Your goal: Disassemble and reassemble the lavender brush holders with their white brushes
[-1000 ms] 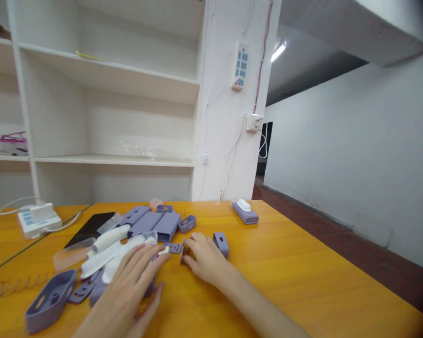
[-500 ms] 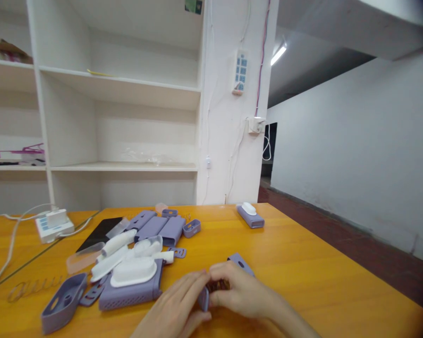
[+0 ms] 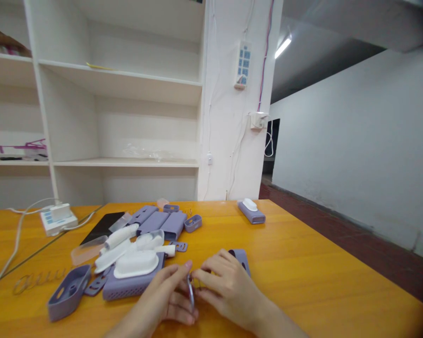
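My left hand (image 3: 167, 293) is closed around the edge of a small purple plastic plate (image 3: 191, 295), held almost edge-on above the table. Close beside it, my right hand (image 3: 227, 284) pinches a thin wire spring (image 3: 198, 283) against the plate; fingers hide most of the spring. Behind my right hand lies a purple sleeve-shaped housing (image 3: 242, 261), partly covered by the hand. Left of my left hand, a purple housing (image 3: 127, 292) with a perforated end carries a white oval part (image 3: 137, 264).
A purple oval cap (image 3: 68, 293) and a wire coil (image 3: 38, 280) lie at left. Several purple housings (image 3: 174, 225) and white pieces (image 3: 118, 237) are heaped behind. A housing with a white top (image 3: 252, 212) stands at the far edge. A power strip (image 3: 58, 219) trails cables.
Both hands have shifted a little left and drawn apart slightly, and the plate has turned more edge-on. More of the purple housing behind my right hand shows. The view has tilted slightly.
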The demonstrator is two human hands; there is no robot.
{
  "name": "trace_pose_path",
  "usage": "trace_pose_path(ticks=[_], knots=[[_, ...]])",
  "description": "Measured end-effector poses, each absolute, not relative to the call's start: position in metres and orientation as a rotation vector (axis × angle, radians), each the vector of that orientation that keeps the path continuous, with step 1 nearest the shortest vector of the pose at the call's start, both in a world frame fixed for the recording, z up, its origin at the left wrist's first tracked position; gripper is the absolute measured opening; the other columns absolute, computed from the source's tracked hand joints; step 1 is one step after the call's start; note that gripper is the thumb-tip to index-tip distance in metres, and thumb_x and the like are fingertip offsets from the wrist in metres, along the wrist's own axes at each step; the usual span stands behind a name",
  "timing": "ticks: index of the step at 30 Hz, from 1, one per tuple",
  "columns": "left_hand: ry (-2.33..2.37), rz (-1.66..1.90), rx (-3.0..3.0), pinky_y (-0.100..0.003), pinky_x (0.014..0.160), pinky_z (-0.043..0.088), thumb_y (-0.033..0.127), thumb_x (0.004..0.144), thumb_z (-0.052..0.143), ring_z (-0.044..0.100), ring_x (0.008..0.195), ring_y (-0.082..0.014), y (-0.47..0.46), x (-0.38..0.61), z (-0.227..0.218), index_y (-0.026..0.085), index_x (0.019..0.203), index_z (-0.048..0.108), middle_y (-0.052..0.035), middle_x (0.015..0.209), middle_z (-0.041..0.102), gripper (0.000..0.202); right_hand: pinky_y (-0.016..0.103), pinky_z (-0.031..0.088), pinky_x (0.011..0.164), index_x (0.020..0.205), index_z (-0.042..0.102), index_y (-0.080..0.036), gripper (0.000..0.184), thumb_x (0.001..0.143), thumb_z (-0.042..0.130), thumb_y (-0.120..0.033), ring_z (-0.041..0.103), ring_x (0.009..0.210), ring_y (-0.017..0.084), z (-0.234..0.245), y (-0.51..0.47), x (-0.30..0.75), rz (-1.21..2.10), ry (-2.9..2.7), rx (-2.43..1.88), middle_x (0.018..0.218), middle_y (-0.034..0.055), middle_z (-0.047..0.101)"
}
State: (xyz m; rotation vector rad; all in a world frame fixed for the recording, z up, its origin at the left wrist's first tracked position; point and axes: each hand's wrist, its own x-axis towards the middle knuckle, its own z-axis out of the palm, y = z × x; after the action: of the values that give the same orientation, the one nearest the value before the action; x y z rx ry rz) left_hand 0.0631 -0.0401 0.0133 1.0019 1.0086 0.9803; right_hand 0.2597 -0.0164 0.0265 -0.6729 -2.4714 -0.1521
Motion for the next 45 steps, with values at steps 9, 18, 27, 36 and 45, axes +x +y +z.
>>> trace_pose_path(ticks=[9,18,27,36,45], knots=[[1.209,1.018,1.426,-0.036,0.059,0.063,0.064,0.093,0.052,0.075,0.065,-0.0241,-0.036,0.058,0.014,0.016,0.123,0.056,-0.0093,0.088,0.075,0.056,0.044,0.041,0.102,0.134,0.057,-0.027,0.044,0.093,0.071,-0.033,0.062,0.107,0.025,0.032,-0.012,0.263,-0.127,-2.387,-0.764,0.118,0.0067,0.070],[1.662,1.051,2.675,-0.047,0.108,0.052,0.020,0.094,0.053,0.036,0.149,-0.0330,-0.053,0.057,-0.005,0.025,0.161,0.016,-0.0158,0.166,0.029,0.076,0.057,0.038,0.107,0.143,0.052,-0.018,0.112,0.048,0.095,-0.058,0.050,0.126,0.041,0.029,0.020,0.311,0.129,-2.282,-1.419,0.137,0.0190,0.056],[1.669,0.590,2.777,-0.053,0.100,0.050,0.030,0.096,0.063,0.067,0.109,-0.0310,-0.054,0.071,0.008,0.024,0.112,0.069,-0.0073,0.114,0.074,0.019,0.037,0.048,0.089,0.116,0.058,-0.022,0.088,0.044,0.097,-0.056,0.059,0.099,0.027,0.020,0.008,0.286,0.523,-2.243,-1.225,0.110,0.0044,0.062],[1.753,0.459,2.920,-0.064,0.100,0.041,0.032,0.101,0.054,0.066,0.100,-0.0321,-0.057,0.066,0.015,0.021,0.108,0.070,-0.0083,0.098,0.073,0.021,0.037,0.046,0.103,0.132,0.057,-0.023,0.089,0.055,0.095,-0.045,0.057,0.117,0.029,0.028,-0.013,0.273,0.753,-2.426,-0.920,0.132,0.0088,0.054],[1.606,0.530,2.743,-0.033,0.074,0.051,0.019,0.093,0.063,0.071,0.084,-0.0241,-0.061,0.068,0.012,0.021,0.096,0.070,-0.0039,0.094,0.076,0.008,0.033,0.050,0.093,0.124,0.063,-0.025,0.077,0.056,0.095,-0.039,0.062,0.098,0.025,0.034,-0.027,0.261,0.587,-2.435,-0.841,0.115,0.0043,0.062]])
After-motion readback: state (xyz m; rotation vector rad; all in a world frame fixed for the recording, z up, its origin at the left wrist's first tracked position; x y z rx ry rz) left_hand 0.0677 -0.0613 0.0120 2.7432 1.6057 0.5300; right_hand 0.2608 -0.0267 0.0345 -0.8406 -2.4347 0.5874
